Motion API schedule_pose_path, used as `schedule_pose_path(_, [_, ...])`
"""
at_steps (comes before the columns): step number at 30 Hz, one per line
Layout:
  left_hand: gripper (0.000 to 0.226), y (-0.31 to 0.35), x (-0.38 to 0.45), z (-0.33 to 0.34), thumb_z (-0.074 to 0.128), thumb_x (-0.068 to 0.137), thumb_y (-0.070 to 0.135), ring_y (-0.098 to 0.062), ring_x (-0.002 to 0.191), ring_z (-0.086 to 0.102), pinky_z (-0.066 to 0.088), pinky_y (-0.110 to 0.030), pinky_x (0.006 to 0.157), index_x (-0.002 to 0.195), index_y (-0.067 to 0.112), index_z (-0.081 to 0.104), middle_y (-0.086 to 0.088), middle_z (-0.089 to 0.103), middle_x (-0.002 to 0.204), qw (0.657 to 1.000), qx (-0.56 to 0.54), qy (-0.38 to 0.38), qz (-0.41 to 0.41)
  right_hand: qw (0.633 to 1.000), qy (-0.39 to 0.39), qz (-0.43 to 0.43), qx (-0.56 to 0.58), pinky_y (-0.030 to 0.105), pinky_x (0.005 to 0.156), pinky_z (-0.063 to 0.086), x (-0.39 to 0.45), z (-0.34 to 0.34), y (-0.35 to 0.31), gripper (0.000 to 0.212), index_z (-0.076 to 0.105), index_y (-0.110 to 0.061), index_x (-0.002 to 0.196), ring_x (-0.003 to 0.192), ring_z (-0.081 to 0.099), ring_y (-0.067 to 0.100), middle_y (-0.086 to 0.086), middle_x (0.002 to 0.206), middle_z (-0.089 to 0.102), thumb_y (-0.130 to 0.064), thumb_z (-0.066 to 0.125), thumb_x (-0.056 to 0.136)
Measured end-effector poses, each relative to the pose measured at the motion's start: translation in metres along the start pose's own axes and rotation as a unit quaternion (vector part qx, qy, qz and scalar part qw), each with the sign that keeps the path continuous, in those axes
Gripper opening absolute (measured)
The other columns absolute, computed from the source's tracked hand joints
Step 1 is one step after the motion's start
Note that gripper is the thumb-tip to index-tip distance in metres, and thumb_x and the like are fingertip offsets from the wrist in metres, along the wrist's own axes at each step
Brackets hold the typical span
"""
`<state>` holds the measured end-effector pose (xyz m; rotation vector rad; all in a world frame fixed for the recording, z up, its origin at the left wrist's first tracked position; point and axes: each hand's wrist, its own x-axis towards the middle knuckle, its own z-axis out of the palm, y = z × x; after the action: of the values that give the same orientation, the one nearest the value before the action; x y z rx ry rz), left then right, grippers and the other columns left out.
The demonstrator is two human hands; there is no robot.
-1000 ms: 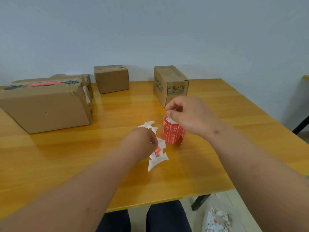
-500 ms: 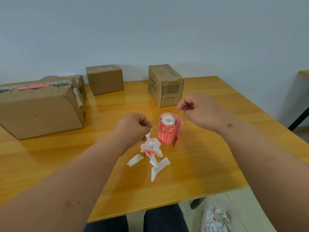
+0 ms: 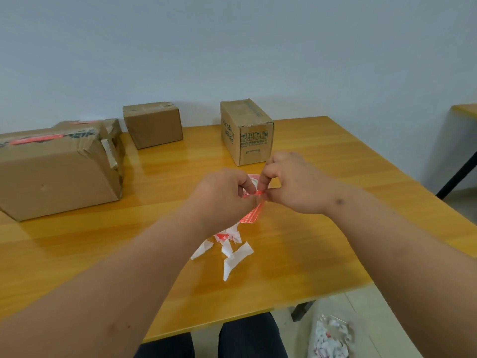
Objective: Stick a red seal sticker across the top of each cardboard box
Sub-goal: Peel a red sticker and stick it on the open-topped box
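A red sticker roll (image 3: 251, 214) stands mid-table, mostly hidden behind my hands. My left hand (image 3: 222, 197) is closed around the roll's top. My right hand (image 3: 291, 182) pinches a red sticker strip (image 3: 255, 193) at the roll's upper edge. Three cardboard boxes stand at the back: a large one (image 3: 56, 171) at the left with a red sticker along its top, a small plain one (image 3: 153, 125) in the middle, and a printed one (image 3: 246, 131) to the right.
White backing scraps (image 3: 229, 250) lie on the wooden table (image 3: 322, 244) just in front of the roll. A clear bag of scraps (image 3: 331, 337) sits on the floor at the lower right. My knees show under the near table edge.
Both hands have come together on the sticker roll. The left hand left the backing scraps and took the roll; the right hand moved left and pinched the strip.
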<state>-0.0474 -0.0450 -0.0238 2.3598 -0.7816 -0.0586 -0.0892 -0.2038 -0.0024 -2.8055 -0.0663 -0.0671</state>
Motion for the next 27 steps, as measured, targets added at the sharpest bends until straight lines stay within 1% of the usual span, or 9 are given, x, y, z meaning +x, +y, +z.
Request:
schedule_pose_path(3, [0.013,0.002,0.002,-0.006,0.067,0.088,0.03,-0.008,0.058,0.047,0.035,-0.019,0.05,0.079,0.021,0.067,0.01,0.053,0.064,1.0,0.0,-0.004,-0.02,1.0,0.0,-0.011,0.018,0.039,0.096,0.038,0.004,0.0,-0.005,0.007,0.065,-0.029,0.087,0.115,0.038,0.02,-0.004,0.109,0.048,-0.032,0.071,0.085])
schedule_pose_path(6, [0.014,-0.002,0.002,-0.014,0.068,0.088,0.025,-0.008,0.055,0.047,0.039,-0.02,0.05,0.076,0.019,0.066,0.006,0.057,0.063,0.996,-0.065,-0.019,-0.054,1.0,0.012,0.0,0.023,0.035,0.091,0.039,0.009,0.001,-0.004,0.013,0.066,-0.03,0.09,0.112,0.039,0.018,-0.005,0.109,0.049,-0.039,0.072,0.082])
schedule_pose_path(9, [0.01,-0.005,0.0,-0.021,0.07,0.086,0.022,-0.009,0.061,0.049,0.043,-0.021,0.055,0.079,0.015,0.067,0.002,0.061,0.068,0.988,-0.129,-0.035,-0.08,1.0,0.005,0.001,0.019,0.031,0.087,0.037,0.011,0.001,-0.004,0.011,0.064,-0.032,0.088,0.111,0.04,0.018,-0.006,0.107,0.049,-0.038,0.072,0.083])
schedule_pose_path(11, [0.007,-0.007,0.0,-0.023,0.07,0.086,0.02,-0.009,0.064,0.051,0.044,-0.02,0.057,0.082,0.015,0.068,0.0,0.062,0.073,0.989,-0.117,-0.049,-0.082,1.0,0.0,-0.007,0.013,0.031,0.086,0.037,0.012,0.001,-0.006,0.009,0.064,-0.031,0.087,0.11,0.04,0.017,-0.006,0.105,0.048,-0.036,0.071,0.084])
schedule_pose_path(13, [0.01,-0.006,0.001,-0.025,0.069,0.087,0.024,-0.009,0.063,0.051,0.042,-0.02,0.055,0.084,0.014,0.068,0.001,0.062,0.072,0.992,-0.09,-0.061,-0.07,1.0,0.0,-0.017,-0.001,0.03,0.085,0.036,0.012,0.001,-0.01,0.011,0.068,-0.025,0.09,0.109,0.04,0.018,-0.006,0.104,0.049,-0.034,0.071,0.084])
schedule_pose_path(15, [0.018,-0.005,0.002,-0.027,0.067,0.088,0.03,-0.008,0.059,0.049,0.042,-0.021,0.054,0.084,0.012,0.068,0.002,0.06,0.068,0.995,-0.047,-0.072,-0.047,1.0,0.0,-0.025,-0.014,0.031,0.085,0.035,0.013,0.0,-0.014,0.015,0.069,-0.023,0.092,0.107,0.04,0.019,-0.004,0.104,0.051,-0.037,0.07,0.084])
schedule_pose_path(18, [0.021,-0.003,0.003,-0.029,0.063,0.09,0.03,-0.007,0.054,0.045,0.038,-0.02,0.05,0.079,0.013,0.067,0.006,0.053,0.06,0.997,0.007,-0.073,-0.027,0.999,-0.008,-0.028,-0.026,0.037,0.089,0.039,0.014,-0.001,-0.018,0.014,0.067,-0.026,0.09,0.108,0.04,0.021,-0.002,0.103,0.051,-0.039,0.068,0.085])
schedule_pose_path(23, [0.021,-0.006,0.006,-0.028,0.059,0.092,0.025,-0.007,0.053,0.045,0.038,-0.019,0.049,0.079,0.012,0.068,0.004,0.055,0.062,0.997,0.004,-0.066,-0.033,0.998,-0.014,-0.034,-0.045,0.039,0.089,0.039,0.016,-0.001,-0.02,0.011,0.059,-0.029,0.082,0.108,0.039,0.02,-0.005,0.098,0.048,-0.036,0.067,0.086])
schedule_pose_path(27, [0.021,-0.008,0.006,-0.027,0.058,0.093,0.022,-0.008,0.051,0.042,0.037,-0.019,0.046,0.081,0.008,0.068,0.002,0.053,0.06,0.997,-0.03,-0.059,-0.045,0.999,-0.01,-0.038,-0.035,0.039,0.087,0.037,0.018,-0.001,-0.023,0.014,0.058,-0.03,0.077,0.103,0.038,0.016,-0.016,0.084,0.041,-0.035,0.068,0.084])
